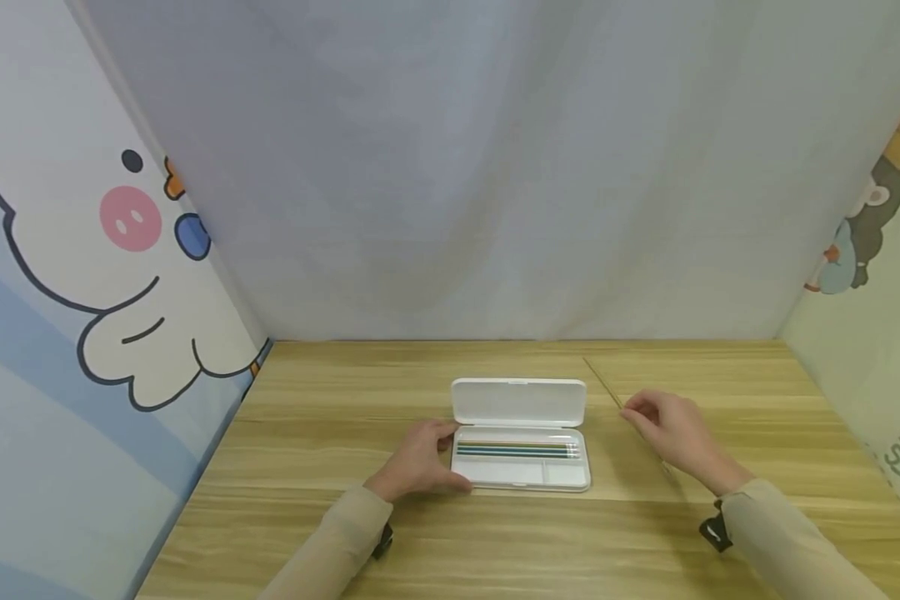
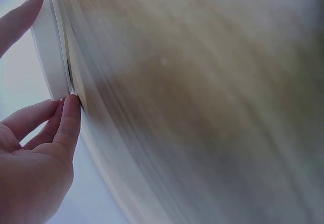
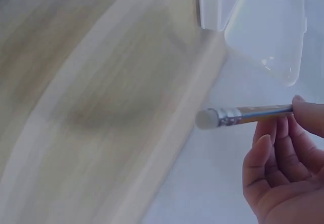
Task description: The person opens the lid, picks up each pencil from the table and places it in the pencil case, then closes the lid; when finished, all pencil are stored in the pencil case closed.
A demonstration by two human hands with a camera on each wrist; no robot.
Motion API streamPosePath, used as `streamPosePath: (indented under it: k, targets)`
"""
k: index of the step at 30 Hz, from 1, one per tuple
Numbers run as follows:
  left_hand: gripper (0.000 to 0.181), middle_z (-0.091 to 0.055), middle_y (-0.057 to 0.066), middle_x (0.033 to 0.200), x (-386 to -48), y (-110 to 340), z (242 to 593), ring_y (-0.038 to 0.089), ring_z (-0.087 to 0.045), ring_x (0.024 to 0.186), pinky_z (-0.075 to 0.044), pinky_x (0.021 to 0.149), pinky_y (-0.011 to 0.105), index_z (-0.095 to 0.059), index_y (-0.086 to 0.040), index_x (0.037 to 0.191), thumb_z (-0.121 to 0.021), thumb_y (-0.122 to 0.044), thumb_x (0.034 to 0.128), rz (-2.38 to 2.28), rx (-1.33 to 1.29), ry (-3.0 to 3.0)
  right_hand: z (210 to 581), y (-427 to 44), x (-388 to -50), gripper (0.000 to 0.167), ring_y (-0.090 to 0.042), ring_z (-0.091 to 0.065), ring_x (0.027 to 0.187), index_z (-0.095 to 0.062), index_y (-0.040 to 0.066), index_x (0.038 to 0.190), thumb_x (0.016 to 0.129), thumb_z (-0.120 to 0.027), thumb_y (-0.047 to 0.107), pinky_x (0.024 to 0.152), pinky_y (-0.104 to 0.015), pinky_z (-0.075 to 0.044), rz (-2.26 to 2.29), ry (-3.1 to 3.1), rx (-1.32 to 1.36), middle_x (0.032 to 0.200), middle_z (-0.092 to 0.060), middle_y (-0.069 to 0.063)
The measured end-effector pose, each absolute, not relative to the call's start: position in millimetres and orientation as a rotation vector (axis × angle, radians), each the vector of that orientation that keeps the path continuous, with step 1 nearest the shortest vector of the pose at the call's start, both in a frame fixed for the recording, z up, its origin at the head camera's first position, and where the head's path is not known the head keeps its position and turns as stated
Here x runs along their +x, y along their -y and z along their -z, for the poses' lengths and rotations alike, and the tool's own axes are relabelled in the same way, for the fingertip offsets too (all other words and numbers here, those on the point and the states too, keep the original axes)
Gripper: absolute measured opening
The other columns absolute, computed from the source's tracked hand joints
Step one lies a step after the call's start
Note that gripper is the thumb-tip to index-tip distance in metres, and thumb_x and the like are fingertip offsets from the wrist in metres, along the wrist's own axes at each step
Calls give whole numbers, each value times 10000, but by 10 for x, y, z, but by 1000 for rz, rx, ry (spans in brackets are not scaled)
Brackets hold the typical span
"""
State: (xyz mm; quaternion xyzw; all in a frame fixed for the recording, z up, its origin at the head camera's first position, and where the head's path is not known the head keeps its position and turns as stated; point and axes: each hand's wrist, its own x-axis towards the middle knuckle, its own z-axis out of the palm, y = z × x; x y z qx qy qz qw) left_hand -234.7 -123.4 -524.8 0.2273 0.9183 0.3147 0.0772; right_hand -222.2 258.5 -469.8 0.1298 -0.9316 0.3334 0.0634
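A white pencil case (image 1: pixel 506 474) lies on the wooden table, its lid (image 1: pixel 519 402) raised at the back. Several pencils (image 1: pixel 513 450) lie side by side in its rear compartment, eraser ends to the right. My left hand (image 1: pixel 422 460) holds the case by its left end, thumb at the front corner and fingers at the back. To the right of the case, my right hand (image 1: pixel 678 433) pinches a single pencil (image 3: pixel 258 114) between thumb and fingers, above the table. This pencil's white eraser (image 3: pixel 206 119) and metal band show in the right wrist view.
Smaller compartments (image 1: pixel 566 475) sit along the front of the case. The wooden table (image 1: pixel 330 383) ends at a pale curtain (image 1: pixel 450 208) behind. Printed cartoon panels stand at the left (image 1: pixel 37 233) and right (image 1: pixel 862 333).
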Motion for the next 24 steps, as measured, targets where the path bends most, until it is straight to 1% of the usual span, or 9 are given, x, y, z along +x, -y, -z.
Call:
streamPosePath:
  k: [7, 13, 16, 19, 24]
  targets:
    - [897, -588, 85, 1189, -2339, 1241, 5249, 186, -551, 993, -496, 828, 277, -571, -23, 1297, -914, -415, 566, -959, 724, -2765, 4636, -2459, -2293, 103, -151, -614, 746, -680, 38, 972, 911, -657, 117, 654, -340, -522, -1001, 2769, 522, 857, -680, -15]
    - [893, -591, 71, 1172, -2317, 1249, 5221, 177, -547, 975, -492, 823, 274, -575, -36, 1298, -911, -423, 566, -918, 708, -2792, 4594, -2276, -2386, 81, -113, -600, 734, -713, 60, 948, 896, -675, 109, 594, -286, -505, -1004, 2777, 697, 863, -678, 29]
    - [891, -591, 77, 1180, -2308, 1249, 5204, 182, -552, 977, -494, 819, 270, -576, -33, 1298, -914, -413, 567, -912, 698, -2797, 4588, -2174, -2420, 74, -97, -600, 731, -722, 59, 941, 891, -678, 92, 602, -279, -508, -1009, 2780, 791, 848, -676, 44]
    - [890, -593, 83, 1183, -2305, 1242, 5187, 184, -556, 974, -493, 822, 273, -577, -24, 1295, -914, -409, 567, -912, 700, -2797, 4585, -2092, -2435, 70, -94, -599, 733, -722, 51, 936, 884, -680, 75, 625, -288, -513, -1020, 2780, 828, 829, -671, 52]
    - [899, -599, 82, 1177, -2315, 1242, 5185, 174, -550, 976, -486, 832, 274, -575, -15, 1292, -911, -422, 564, -905, 716, -2790, 4619, -1975, -2458, 56, -87, -588, 722, -726, 45, 912, 870, -693, 61, 628, -279, -511, -1046, 2799, 837, 810, -662, 50]
